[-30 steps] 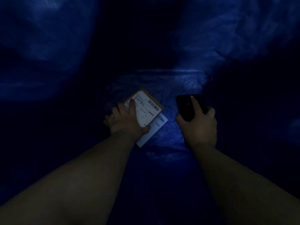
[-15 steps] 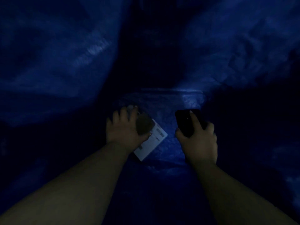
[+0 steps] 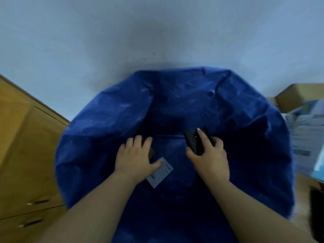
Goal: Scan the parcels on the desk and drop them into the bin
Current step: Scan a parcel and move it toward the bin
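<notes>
A second ago the view was deep inside the dark blue bin (image 3: 98,130), both hands low over its floor and the left one laid on a brown parcel with its barcode label facing up; now the head has drawn back, the whole mouth of the bin shows in daylight against a pale wall (image 3: 122,32), and the hands sit higher in the opening. The left hand (image 3: 135,157) is spread, fingers apart and fairly straight, palm down over the parcel, of which only a brown sliver (image 3: 151,153) shows past the knuckles; whether the hand is touching it or has let go I cannot tell. A white labelled parcel (image 3: 160,174) lies on the bin floor just under the thumb. The right hand (image 3: 207,155) has its fingers curled round a black scanner (image 3: 192,141), forefinger along the top. By my reckoning this drop is as good as done, and the next parcel must come from the bench. The frame is blurred: label print is unreadable, the stack of printed packets (image 3: 308,135) at the right edge is cut off, and the wooden cabinet (image 3: 26,146) on the left shows only partly
</notes>
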